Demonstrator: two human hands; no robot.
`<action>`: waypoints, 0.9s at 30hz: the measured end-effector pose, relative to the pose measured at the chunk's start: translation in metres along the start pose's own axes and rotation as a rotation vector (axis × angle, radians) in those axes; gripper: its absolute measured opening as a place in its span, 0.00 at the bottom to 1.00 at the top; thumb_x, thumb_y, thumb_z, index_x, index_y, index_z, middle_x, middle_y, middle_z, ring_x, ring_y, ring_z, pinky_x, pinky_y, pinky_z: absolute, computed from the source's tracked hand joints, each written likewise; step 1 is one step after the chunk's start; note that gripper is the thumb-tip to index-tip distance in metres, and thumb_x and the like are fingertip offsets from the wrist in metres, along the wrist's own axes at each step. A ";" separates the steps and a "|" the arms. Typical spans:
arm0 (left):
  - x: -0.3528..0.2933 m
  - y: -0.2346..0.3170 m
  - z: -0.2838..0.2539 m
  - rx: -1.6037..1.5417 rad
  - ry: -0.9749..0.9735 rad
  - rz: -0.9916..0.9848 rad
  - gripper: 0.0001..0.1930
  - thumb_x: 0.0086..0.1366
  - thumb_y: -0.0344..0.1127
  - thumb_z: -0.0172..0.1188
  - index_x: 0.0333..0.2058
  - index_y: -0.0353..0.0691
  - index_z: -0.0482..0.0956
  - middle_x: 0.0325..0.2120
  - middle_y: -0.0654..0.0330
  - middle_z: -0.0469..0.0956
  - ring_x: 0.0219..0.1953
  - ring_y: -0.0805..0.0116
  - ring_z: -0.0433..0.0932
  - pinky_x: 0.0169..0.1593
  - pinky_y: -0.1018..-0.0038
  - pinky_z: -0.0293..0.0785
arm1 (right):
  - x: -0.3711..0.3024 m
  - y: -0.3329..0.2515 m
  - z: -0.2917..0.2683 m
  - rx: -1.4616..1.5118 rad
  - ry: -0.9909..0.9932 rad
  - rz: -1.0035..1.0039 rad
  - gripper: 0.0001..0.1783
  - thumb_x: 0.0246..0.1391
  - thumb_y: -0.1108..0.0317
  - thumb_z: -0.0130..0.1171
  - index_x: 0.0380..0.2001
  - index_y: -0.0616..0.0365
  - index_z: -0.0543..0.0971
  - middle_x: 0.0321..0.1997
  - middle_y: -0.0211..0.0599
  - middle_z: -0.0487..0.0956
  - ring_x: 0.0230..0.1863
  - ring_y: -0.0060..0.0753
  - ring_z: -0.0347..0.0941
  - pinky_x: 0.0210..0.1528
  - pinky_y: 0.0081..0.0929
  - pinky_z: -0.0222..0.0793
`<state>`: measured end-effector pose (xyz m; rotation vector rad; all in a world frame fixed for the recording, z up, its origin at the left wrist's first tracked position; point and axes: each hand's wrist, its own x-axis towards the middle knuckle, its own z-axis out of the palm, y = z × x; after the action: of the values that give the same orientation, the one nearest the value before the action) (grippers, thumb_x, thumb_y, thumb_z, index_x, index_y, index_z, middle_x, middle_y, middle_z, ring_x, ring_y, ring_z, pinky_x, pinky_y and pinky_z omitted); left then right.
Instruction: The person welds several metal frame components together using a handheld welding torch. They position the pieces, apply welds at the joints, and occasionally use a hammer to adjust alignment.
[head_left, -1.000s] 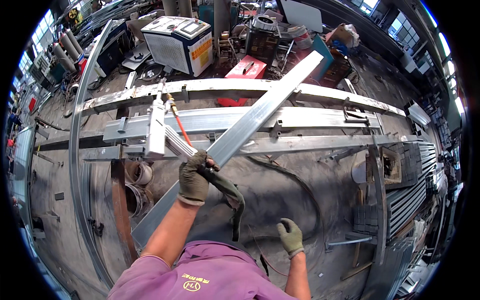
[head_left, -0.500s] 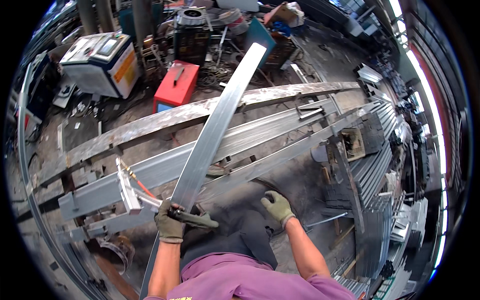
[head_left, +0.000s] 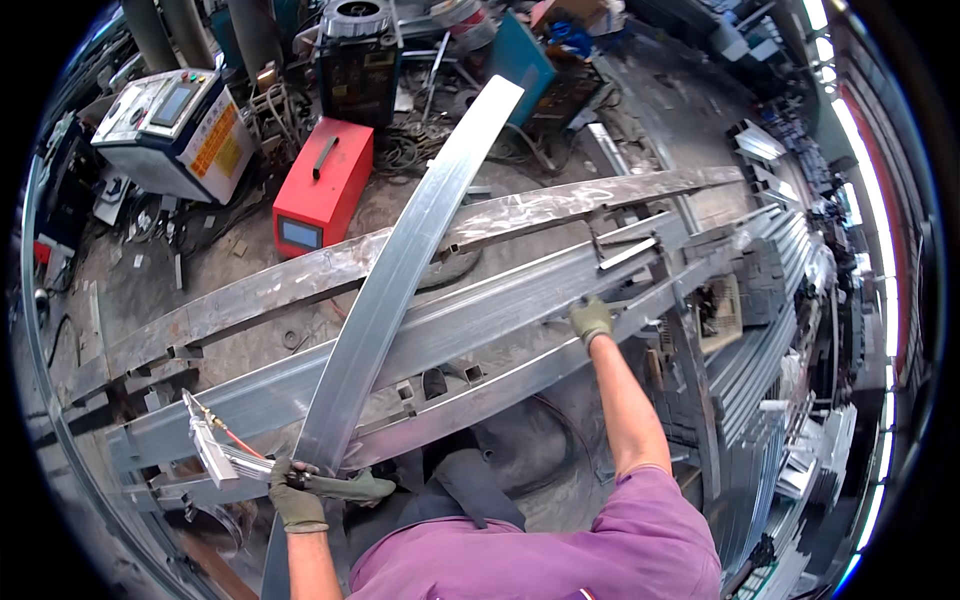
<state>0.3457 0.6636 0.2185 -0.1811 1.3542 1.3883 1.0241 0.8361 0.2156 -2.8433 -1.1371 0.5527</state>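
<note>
My left hand (head_left: 297, 500), in a grey-green work glove, is closed round a handheld welding gun (head_left: 345, 487) with a dark grip. A long flat steel channel (head_left: 375, 325) slants up and away just beside that hand, lying across the other beams. My right hand (head_left: 591, 319), gloved alike, reaches out over the middle steel beam (head_left: 500, 290), fingers curled; what they hold, if anything, is hidden. Left of the gun, a pale metal bar (head_left: 208, 445) with a brass fitting and an orange hose (head_left: 240, 443) rests over the near beam (head_left: 480, 395).
A weathered far beam (head_left: 540, 205) runs across the work. Beyond it stand a red box-shaped machine (head_left: 325, 185) and a white control cabinet (head_left: 185, 135). Bundled metal profiles (head_left: 760, 300) are stacked at the right, beside a beige crate (head_left: 722, 315). Cables and scrap litter the floor behind.
My right hand has moved forward and right, from near my lap to over the middle beam. My left hand, still on the welding gun, appears lower and further left as the view shifts.
</note>
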 end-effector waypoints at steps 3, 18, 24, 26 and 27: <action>-0.032 0.018 0.034 0.133 0.075 0.060 0.16 0.70 0.48 0.64 0.28 0.44 0.77 0.23 0.60 0.78 0.27 0.59 0.80 0.39 0.50 0.81 | 0.075 -0.004 0.015 0.023 0.092 -0.043 0.33 0.60 0.45 0.61 0.62 0.53 0.83 0.62 0.54 0.85 0.64 0.62 0.81 0.66 0.50 0.75; -0.040 0.012 0.059 0.174 0.398 0.101 0.08 0.69 0.33 0.64 0.32 0.37 0.79 0.24 0.57 0.80 0.24 0.64 0.79 0.32 0.63 0.81 | 0.245 0.014 0.013 -0.387 -0.119 -0.022 0.32 0.58 0.66 0.59 0.67 0.60 0.77 0.65 0.64 0.81 0.68 0.65 0.77 0.67 0.51 0.73; -0.042 0.021 0.073 0.251 0.350 0.091 0.10 0.69 0.36 0.63 0.31 0.36 0.79 0.27 0.53 0.83 0.28 0.62 0.81 0.38 0.63 0.81 | 0.177 -0.033 -0.022 -0.283 0.143 -0.102 0.28 0.60 0.55 0.59 0.60 0.56 0.82 0.60 0.57 0.86 0.60 0.62 0.82 0.61 0.51 0.74; -0.046 0.025 0.073 0.303 0.308 0.123 0.09 0.68 0.34 0.64 0.30 0.36 0.81 0.25 0.57 0.83 0.27 0.67 0.81 0.36 0.69 0.79 | 0.162 -0.035 -0.045 -0.231 0.245 -0.110 0.30 0.61 0.50 0.61 0.59 0.59 0.83 0.59 0.57 0.86 0.58 0.62 0.83 0.61 0.49 0.74; -0.052 0.031 0.067 0.382 0.300 0.106 0.09 0.67 0.34 0.65 0.29 0.37 0.81 0.25 0.58 0.83 0.27 0.67 0.82 0.36 0.71 0.79 | 0.145 -0.052 -0.061 -0.245 0.236 -0.091 0.31 0.61 0.48 0.62 0.58 0.60 0.83 0.58 0.57 0.86 0.57 0.61 0.83 0.61 0.48 0.74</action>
<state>0.3782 0.6939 0.2970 -0.0636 1.8759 1.1926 1.1076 0.9779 0.2353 -2.9311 -1.3617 0.0722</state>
